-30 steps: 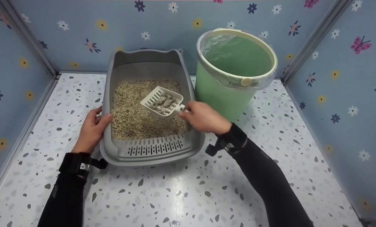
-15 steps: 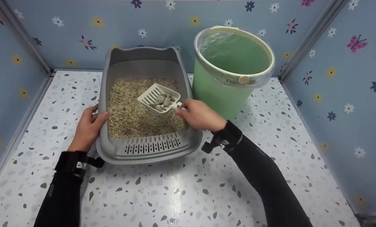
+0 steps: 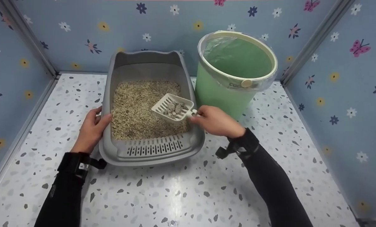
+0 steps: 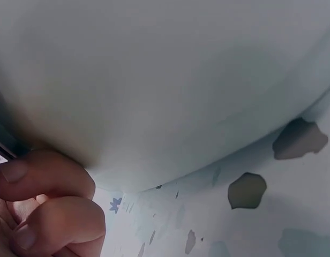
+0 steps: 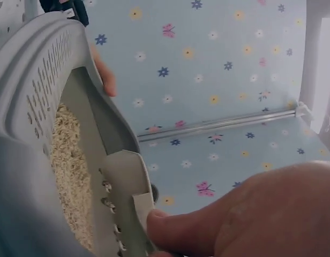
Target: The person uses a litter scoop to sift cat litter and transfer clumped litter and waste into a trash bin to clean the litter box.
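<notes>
My right hand (image 3: pixel 219 121) grips the short handle of a white slotted litter scoop (image 3: pixel 162 108), held above the right side of a grey litter box (image 3: pixel 153 157). Several greyish clumps (image 3: pixel 176 108) lie in the scoop's bowl. Tan pellet litter (image 3: pixel 134 110) covers the floor of the box. At the box's left rim, my left hand (image 3: pixel 91 129) holds on with the thumb over the edge and the fingers outside. The left wrist view shows curled fingers (image 4: pixel 58 209) under the rim against the outer wall. In the right wrist view, the thumb (image 5: pixel 186 227) presses on the scoop's handle.
A green bin (image 3: pixel 222 94) with a clear plastic liner stands right of the box, close to its side. Flower-patterned walls (image 3: pixel 118 34) enclose the back and both sides. The floor (image 3: pixel 162 195) is white with grey specks.
The right hand has carried the scoop to the right, toward the box's right rim, with the clumps still in it. The left hand stays at the left rim.
</notes>
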The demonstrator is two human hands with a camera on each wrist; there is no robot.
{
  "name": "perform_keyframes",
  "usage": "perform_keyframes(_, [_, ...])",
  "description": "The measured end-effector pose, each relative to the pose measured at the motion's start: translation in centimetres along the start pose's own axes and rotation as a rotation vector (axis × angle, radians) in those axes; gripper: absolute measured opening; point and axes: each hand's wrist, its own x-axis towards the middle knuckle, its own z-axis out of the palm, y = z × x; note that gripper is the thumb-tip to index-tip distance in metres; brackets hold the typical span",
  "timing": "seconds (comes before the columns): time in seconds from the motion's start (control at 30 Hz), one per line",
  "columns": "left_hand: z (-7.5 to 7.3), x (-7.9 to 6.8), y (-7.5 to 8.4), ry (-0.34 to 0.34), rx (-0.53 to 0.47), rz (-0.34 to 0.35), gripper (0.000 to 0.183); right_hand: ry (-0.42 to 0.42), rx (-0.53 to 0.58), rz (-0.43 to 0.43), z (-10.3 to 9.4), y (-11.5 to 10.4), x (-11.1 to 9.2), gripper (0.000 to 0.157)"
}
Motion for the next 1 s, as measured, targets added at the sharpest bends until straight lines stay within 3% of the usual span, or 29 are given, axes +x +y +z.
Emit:
perform_keyframes(0.23, [0.0, 0.1, 0.0, -0.015, 0.008, -0.010, 0.084, -0.011, -0.028, -0.024, -0.1, -0.4, -0.5, 0.029])
perform_keyframes(0.53, [0.2, 0.0, 0.1, -0.013, 0.018, 0.001, 0.082, -0.004, 0.026, -0.012, 1.5, 0.0, -0.4, 0.028])
perform_keyframes(1.0, [0.2, -0.1, 0.1, -0.004, -0.013, 0.003, 0.083, 0.003, 0.023, -0.008, 0.8, 0.1, -0.7, 0.029])
